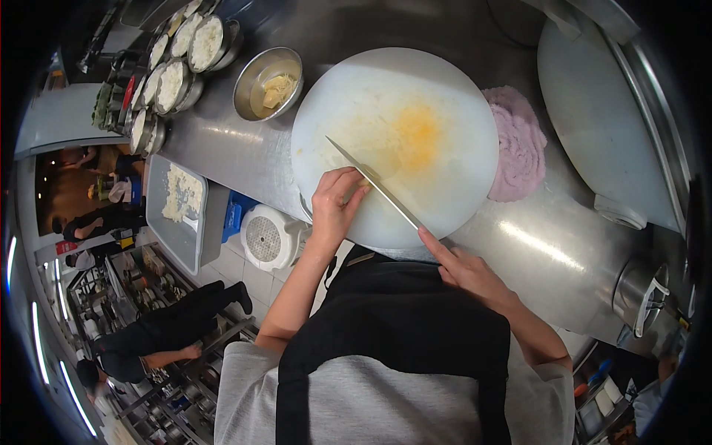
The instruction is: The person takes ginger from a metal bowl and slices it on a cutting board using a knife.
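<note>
At the middle of the head view, the round white board point(463, 159) lies on the steel worktop point(489, 248), an orange stain point(420, 136) spread across its centre. Over the board's near left part slants the knife point(393, 202), its tip pointing away from the person and leftward. The right hand point(469, 271), at the board's near edge, is closed around its handle, forefinger stretched towards the blade. Above the board's left part, the left hand point(334, 206) has thumb and fingertips drawn together beside the blade; whether anything sits between them cannot be told. Left of the board stands a bowl point(254, 73) with pale food point(279, 90) in it; farther left are metal bowls point(194, 95) of white food point(206, 44) and a grey tub point(213, 230). Against the board's right edge lies a pink towel point(519, 144).
</note>
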The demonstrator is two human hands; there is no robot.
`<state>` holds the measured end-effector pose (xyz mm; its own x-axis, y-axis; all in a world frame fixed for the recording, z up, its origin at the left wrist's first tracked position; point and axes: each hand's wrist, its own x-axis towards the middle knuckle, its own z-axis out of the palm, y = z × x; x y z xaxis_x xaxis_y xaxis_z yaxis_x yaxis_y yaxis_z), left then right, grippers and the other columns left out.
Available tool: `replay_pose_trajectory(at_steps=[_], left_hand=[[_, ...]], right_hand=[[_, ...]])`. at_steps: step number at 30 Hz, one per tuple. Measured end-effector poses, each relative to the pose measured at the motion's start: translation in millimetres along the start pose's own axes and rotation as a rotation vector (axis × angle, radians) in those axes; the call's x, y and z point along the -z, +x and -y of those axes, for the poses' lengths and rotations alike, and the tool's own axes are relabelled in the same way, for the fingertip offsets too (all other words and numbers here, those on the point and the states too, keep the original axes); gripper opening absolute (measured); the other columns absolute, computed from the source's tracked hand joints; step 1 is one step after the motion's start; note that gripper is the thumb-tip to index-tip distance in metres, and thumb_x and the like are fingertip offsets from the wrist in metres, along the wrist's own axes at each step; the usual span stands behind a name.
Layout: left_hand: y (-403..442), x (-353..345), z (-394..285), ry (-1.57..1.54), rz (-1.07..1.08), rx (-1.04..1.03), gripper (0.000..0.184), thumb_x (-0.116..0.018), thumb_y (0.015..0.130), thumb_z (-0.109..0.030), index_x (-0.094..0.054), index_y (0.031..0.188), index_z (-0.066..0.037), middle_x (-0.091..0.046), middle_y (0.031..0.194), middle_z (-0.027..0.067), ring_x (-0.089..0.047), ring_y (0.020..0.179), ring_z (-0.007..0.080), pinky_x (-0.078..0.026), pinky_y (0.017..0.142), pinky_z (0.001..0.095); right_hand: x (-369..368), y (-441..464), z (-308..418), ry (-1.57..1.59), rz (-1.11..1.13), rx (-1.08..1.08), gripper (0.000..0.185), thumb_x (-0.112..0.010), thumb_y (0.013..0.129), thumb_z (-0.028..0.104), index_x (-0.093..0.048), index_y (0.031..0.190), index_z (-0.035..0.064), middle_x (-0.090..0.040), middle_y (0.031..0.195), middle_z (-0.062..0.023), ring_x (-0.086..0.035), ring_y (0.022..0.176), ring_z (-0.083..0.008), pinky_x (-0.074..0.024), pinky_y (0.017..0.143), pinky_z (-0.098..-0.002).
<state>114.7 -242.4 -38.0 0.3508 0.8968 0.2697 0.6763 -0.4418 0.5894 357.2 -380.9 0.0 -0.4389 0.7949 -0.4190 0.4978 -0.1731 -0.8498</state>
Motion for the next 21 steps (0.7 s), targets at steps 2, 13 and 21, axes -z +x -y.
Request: replay_pose_trajectory(at_steps=[2, 13, 21], left_hand=[[0, 0, 0, -0.018, 0.005, -0.019, 0.024, -0.075, 0.071, -0.002, -0.067, 0.094, -0.003, -0.066, 0.099, 0.0102, -0.062, 0.093, 0.0288, -0.051, 0.080, 0.0364], [-2, -1, 1, -0.033, 0.014, -0.007, 0.025, -0.074, 0.072, -0.002, -0.067, 0.096, -0.003, -0.067, 0.101, 0.0109, -0.062, 0.095, 0.0291, -0.051, 0.081, 0.0366], [11, 16, -4, -0.058, 0.091, 0.024, 0.023, -0.074, 0.073, -0.001, -0.068, 0.096, -0.004, -0.068, 0.100, 0.0100, -0.063, 0.095, 0.0271, -0.051, 0.082, 0.0352]], right_hand=[[1, 1, -1, -0.012, -0.018, 0.025, 0.084, -0.046, 0.081, -0.007, -0.022, 0.152, 0.0308, -0.046, 0.073, -0.0072, -0.051, 0.065, -0.0215, -0.0455, 0.067, -0.0344], [-6, 15, -15, -0.067, -0.154, 0.157, 0.081, -0.051, 0.081, -0.006, -0.024, 0.151, 0.0249, -0.052, 0.070, -0.0159, -0.055, 0.063, -0.0294, -0.0461, 0.066, -0.0391], [-16, 24, -24, -0.120, -0.266, 0.206, 0.081, -0.050, 0.082, -0.003, -0.025, 0.151, 0.0296, -0.049, 0.069, -0.0144, -0.055, 0.063, -0.0303, -0.0464, 0.067, -0.0429]])
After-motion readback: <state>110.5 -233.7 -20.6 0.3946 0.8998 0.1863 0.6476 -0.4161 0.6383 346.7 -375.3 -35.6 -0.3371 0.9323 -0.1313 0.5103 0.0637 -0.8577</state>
